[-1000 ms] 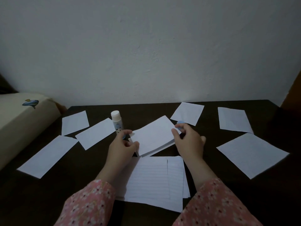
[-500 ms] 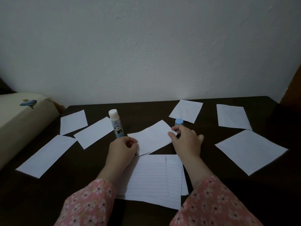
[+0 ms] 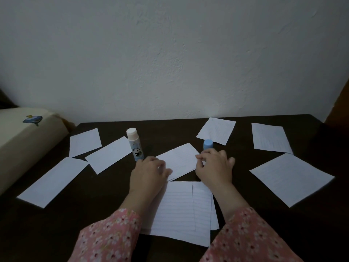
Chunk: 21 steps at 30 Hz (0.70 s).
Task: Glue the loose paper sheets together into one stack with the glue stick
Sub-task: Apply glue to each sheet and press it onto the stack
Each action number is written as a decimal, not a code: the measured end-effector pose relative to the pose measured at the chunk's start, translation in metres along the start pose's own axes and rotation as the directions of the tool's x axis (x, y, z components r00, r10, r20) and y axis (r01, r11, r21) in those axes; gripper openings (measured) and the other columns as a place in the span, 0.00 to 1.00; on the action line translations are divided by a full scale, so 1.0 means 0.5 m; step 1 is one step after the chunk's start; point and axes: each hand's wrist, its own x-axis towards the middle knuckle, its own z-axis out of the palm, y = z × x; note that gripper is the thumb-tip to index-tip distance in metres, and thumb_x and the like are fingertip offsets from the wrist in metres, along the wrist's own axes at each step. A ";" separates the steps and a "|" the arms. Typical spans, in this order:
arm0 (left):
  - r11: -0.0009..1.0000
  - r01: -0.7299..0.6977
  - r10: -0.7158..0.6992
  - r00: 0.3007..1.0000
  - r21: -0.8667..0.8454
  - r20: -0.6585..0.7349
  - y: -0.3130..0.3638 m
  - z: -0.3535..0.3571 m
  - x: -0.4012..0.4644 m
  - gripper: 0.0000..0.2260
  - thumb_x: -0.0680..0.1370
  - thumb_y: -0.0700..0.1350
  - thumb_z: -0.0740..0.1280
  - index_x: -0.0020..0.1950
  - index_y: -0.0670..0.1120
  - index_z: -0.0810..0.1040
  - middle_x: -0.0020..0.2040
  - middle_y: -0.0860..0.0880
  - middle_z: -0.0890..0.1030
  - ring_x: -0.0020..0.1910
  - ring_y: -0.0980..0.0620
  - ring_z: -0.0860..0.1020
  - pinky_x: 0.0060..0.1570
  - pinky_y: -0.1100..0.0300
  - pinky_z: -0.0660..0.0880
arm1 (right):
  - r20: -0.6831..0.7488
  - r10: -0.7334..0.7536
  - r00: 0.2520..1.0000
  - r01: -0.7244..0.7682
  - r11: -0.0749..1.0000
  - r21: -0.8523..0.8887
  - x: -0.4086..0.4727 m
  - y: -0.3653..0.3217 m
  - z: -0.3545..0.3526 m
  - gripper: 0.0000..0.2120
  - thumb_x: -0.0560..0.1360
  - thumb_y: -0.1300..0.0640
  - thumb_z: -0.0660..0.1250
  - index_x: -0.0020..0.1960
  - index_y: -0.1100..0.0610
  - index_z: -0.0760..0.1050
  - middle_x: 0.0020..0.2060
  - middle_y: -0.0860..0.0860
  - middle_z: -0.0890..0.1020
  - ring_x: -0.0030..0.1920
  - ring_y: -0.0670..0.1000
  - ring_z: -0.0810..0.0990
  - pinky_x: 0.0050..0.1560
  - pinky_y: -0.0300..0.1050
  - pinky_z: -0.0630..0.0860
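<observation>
both hands pressed a small sheet (image 3: 179, 160) flat mid-surface, left hand (image 3: 149, 172) and right hand (image 3: 214, 167) each with its grip down on an opposite corner. paper looked light, floppy and slidey, so pinching edges seemed best. the glue stick (image 3: 135, 144) stood just beside the left hand.

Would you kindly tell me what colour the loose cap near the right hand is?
Light blue; the cap shows best in the head view.

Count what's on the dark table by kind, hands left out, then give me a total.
Loose white paper sheets lying singly: 6
Sheet pressed under both hands: 1
Lined paper stack nearest the person: 1
White glue stick tube, upright: 1
Blue cap: 1
Total: 10
</observation>
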 end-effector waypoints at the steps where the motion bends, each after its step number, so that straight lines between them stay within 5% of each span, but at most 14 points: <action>1: 1.000 0.001 -0.001 1.000 0.002 0.017 -0.002 0.000 0.007 0.15 0.77 0.57 0.64 0.62 0.54 0.78 0.65 0.55 0.74 0.64 0.51 0.69 0.60 0.53 0.71 | -0.010 0.015 1.000 -0.015 1.000 0.005 -0.002 -0.001 -0.002 0.12 0.77 0.49 0.61 0.58 0.45 0.78 0.60 0.43 0.75 0.59 0.48 0.68 0.58 0.49 0.62; 8: 0.982 -0.089 0.093 0.995 -0.168 0.019 -0.015 0.014 0.048 0.11 0.79 0.46 0.65 0.60 0.52 0.80 0.63 0.56 0.78 0.64 0.53 0.70 0.63 0.56 0.68 | -0.039 -0.017 0.999 0.016 1.000 -0.006 -0.008 -0.010 -0.009 0.09 0.76 0.45 0.62 0.46 0.48 0.77 0.53 0.45 0.76 0.56 0.47 0.69 0.58 0.49 0.63; 14: 0.984 -0.128 0.142 0.984 -0.122 0.109 -0.031 -0.003 0.057 0.13 0.79 0.41 0.64 0.62 0.53 0.79 0.66 0.57 0.74 0.66 0.56 0.69 0.65 0.59 0.65 | 0.100 -0.220 0.970 0.212 0.973 0.087 -0.011 -0.020 -0.001 0.17 0.78 0.46 0.61 0.67 0.43 0.70 0.68 0.41 0.68 0.70 0.43 0.62 0.68 0.51 0.57; 16: 0.982 -0.187 0.189 0.979 -0.037 0.081 -0.027 -0.007 0.050 0.15 0.78 0.42 0.64 0.64 0.54 0.77 0.67 0.58 0.73 0.68 0.56 0.66 0.67 0.55 0.62 | 0.141 -0.252 0.957 0.240 0.966 0.099 -0.014 -0.031 0.002 0.20 0.79 0.46 0.60 0.70 0.44 0.67 0.71 0.40 0.66 0.72 0.43 0.60 0.71 0.53 0.54; 21: 0.961 -0.233 0.245 0.967 -0.150 0.068 0.005 0.006 0.037 0.21 0.80 0.44 0.61 0.73 0.53 0.66 0.73 0.55 0.67 0.73 0.55 0.62 0.71 0.51 0.55 | 0.280 -0.304 0.910 0.293 0.953 0.084 -0.025 -0.061 0.018 0.23 0.82 0.51 0.54 0.76 0.46 0.56 0.76 0.42 0.56 0.76 0.46 0.50 0.73 0.61 0.48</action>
